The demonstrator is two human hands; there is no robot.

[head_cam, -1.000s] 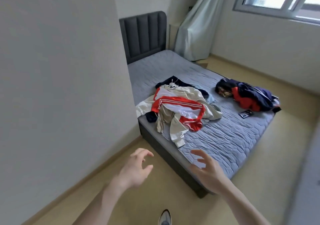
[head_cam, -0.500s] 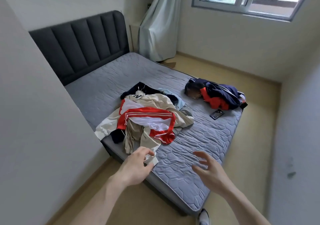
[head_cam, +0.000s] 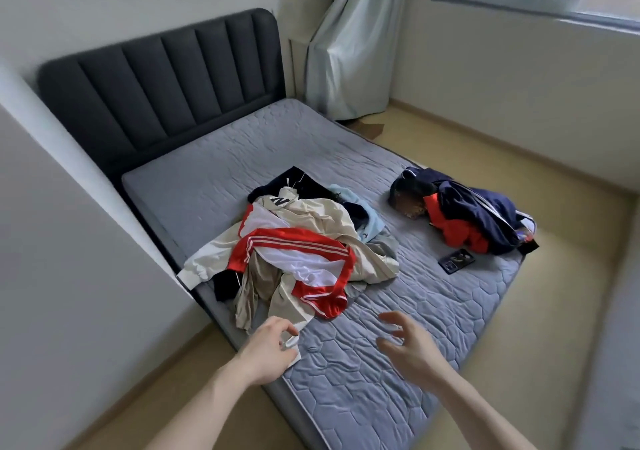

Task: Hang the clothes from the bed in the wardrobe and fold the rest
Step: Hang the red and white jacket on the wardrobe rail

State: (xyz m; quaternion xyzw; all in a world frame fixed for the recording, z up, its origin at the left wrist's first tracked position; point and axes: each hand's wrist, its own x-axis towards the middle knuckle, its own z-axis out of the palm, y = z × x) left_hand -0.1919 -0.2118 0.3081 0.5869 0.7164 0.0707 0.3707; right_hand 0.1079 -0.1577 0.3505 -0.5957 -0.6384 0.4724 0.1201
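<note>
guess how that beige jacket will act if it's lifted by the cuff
The beige jacket lies crumpled, so it will likely hang limp. The red and white jersey lies over it and may drag along. The left hand pinches its cuff.

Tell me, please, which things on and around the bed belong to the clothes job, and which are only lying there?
For the job:
beige jacket, its cuff pinched by the left hand
red and white top
navy and red pile
light blue garment
right hand, open over the bed

Just lying about:
phone
curtain
cardboard scrap
</note>
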